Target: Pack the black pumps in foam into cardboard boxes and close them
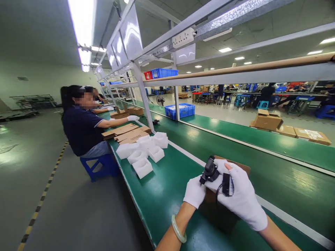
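Note:
Both my hands wear white gloves and meet over a small brown cardboard box on the green workbench. My left hand is closed on a small black device. My right hand also grips the device, with a black cable and plug lying across its fingers. A pale green bangle sits on my left wrist.
Several white foam inserts lie farther along the bench, with flat cardboard blanks behind them. A seated co-worker in a dark shirt works there on a blue stool. Cardboard boxes and a blue crate stand across the belt.

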The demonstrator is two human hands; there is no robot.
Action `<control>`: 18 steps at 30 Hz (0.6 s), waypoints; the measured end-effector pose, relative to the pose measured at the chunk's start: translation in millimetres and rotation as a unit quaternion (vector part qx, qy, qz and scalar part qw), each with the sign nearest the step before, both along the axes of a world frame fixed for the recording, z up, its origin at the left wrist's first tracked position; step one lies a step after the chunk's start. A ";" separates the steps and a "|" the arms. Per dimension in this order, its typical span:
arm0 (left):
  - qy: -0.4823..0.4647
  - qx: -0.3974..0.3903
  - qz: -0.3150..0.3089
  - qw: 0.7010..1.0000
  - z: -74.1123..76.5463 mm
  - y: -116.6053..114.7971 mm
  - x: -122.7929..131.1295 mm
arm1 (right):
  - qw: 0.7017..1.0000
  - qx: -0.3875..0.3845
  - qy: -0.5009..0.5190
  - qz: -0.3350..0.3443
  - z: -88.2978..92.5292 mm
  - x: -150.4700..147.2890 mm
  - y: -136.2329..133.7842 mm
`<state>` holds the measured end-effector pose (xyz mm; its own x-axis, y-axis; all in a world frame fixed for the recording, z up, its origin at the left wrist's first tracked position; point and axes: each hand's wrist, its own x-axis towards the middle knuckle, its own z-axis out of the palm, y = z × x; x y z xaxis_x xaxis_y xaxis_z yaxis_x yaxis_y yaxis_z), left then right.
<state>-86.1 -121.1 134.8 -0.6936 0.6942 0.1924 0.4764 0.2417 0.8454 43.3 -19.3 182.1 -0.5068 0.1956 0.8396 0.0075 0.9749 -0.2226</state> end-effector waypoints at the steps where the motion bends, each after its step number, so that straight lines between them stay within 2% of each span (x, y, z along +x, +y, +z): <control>1: 0.010 -0.011 -0.005 1.000 1.2 -3.9 1.3 | 1.000 0.001 -0.031 0.000 -0.4 1.6 3.7; 7: 0.041 -0.073 -0.019 0.996 3.9 -10.0 -3.3 | 0.967 -0.076 -0.243 -0.010 18.3 8.6 15.1; 10: 0.055 -0.083 -0.026 0.995 1.8 -8.6 -4.4 | 0.948 -0.044 -0.317 -0.001 24.5 8.5 21.0; 13: 0.079 -0.087 -0.017 0.993 -0.1 -9.3 -3.1 | 0.919 -0.003 -0.395 -0.009 20.3 5.9 28.6; 15: 0.095 -0.085 -0.014 0.992 -1.9 -9.3 -2.6 | 0.885 -0.005 -0.466 -0.010 12.8 0.5 33.5; 18: 0.119 -0.076 -0.013 0.990 -6.2 -7.0 -1.3 | 0.812 -0.012 -0.584 -0.005 -1.3 -12.5 37.7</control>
<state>-87.4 -128.1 128.6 -0.6233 0.7440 0.2408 0.6651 0.3424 0.6637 30.8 18.4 180.8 -0.9524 0.2141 -0.2170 0.2353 0.9689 -0.0768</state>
